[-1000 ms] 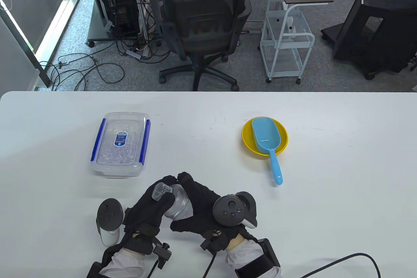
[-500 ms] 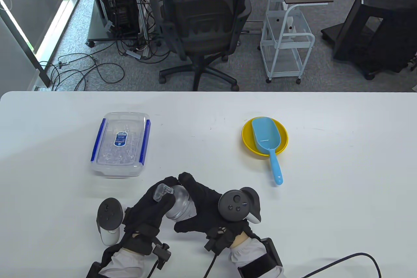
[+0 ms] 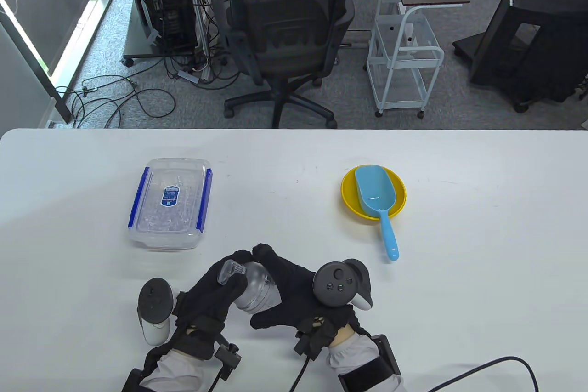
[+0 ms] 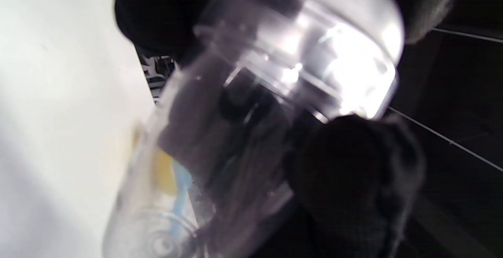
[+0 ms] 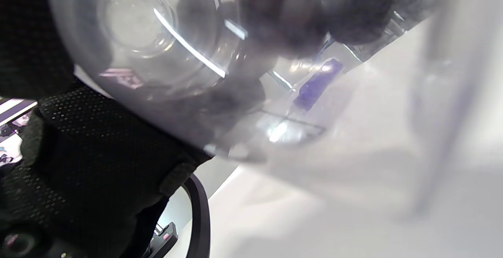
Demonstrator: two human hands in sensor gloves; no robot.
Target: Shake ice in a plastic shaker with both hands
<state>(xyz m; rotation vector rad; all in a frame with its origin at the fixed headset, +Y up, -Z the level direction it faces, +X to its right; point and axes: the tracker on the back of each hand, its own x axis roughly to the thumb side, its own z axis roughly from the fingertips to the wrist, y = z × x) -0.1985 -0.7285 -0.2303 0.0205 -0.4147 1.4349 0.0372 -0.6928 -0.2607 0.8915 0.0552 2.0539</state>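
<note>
A clear plastic shaker (image 3: pixel 254 286) with a small clear cap is held between both gloved hands near the table's front edge, its cap end tilted toward the upper left. My left hand (image 3: pixel 216 288) grips it from the left and my right hand (image 3: pixel 294 288) grips it from the right. The shaker fills the left wrist view (image 4: pixel 255 112), blurred, and its round base shows close up in the right wrist view (image 5: pixel 145 34). I cannot make out ice inside it.
A clear lidded box with blue clips (image 3: pixel 170 202), holding ice, sits at the left middle of the table. A yellow bowl (image 3: pixel 398 190) with a blue scoop (image 3: pixel 379 208) stands to the right. A black cable (image 3: pixel 496 364) lies at the front right.
My right hand and its tracker have shifted slightly right and down. The shaker has tilted a little, its cap staying near the same spot. The left hand has barely moved.
</note>
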